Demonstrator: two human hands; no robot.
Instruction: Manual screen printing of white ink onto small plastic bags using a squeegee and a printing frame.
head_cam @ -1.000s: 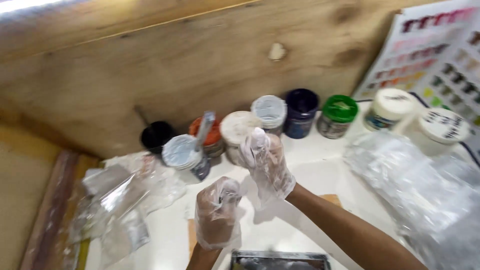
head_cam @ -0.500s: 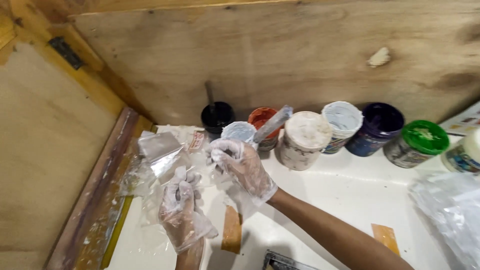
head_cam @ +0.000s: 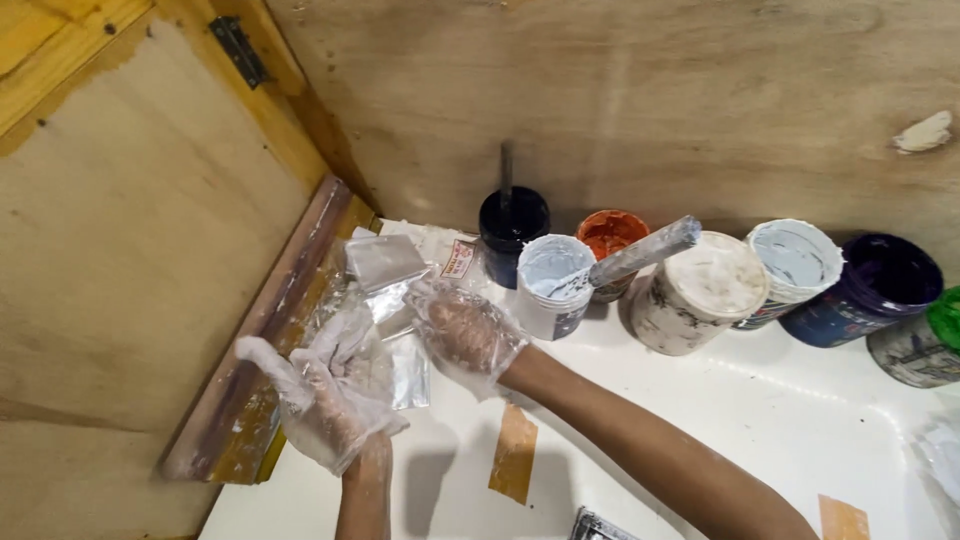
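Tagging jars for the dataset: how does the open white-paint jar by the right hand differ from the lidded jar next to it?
The open white-paint jar has no lid, shows pale paint inside and holds a paint-caked stirring stick; the lidded jar is closed by a smeared off-white lid. The open jar looks narrower; the lidded jar looks wider, with a stained wall. Both stand upright on the white table.

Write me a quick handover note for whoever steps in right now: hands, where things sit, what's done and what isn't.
Left hand: gloved, spread open over crumpled clear plastic bags, gripping nothing.
Right hand: gloved, resting on the same bags, grip unclear.
Open white paint jar with a paint-coated stirrer stands just right of the hands; other paint jars line the plywood wall.
Done: jar opened, stirrer in.
Left: bags lie unsorted on the white table.
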